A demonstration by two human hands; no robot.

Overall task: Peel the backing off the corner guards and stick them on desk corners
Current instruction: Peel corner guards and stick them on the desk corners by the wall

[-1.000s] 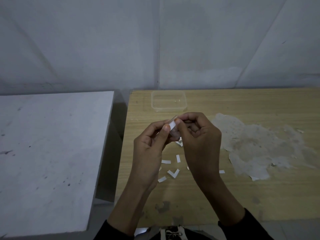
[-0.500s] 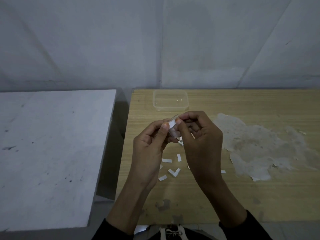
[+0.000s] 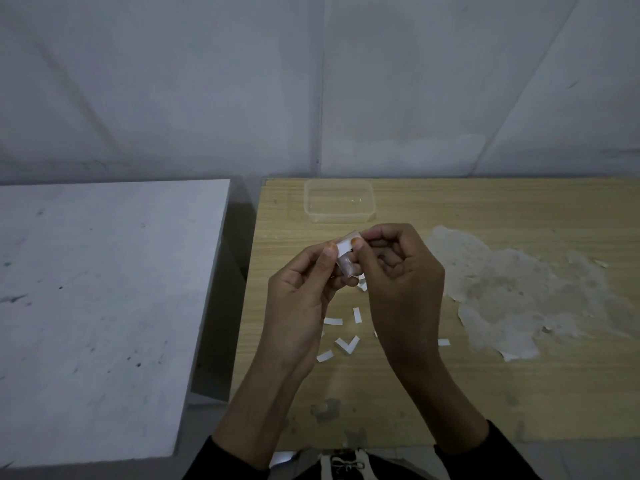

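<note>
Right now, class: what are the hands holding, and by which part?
Both hold one clear corner guard. The left hand pinches its left side; the right hand pinches the white backing at its top end.

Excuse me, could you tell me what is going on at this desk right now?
A person holds a small clear corner guard above the wooden desk. The left hand pinches it, while the right hand pinches its white backing, which is not yet off. Peeled white strips lie on the desk below, and a clear plastic container sits near the far edge.
</note>
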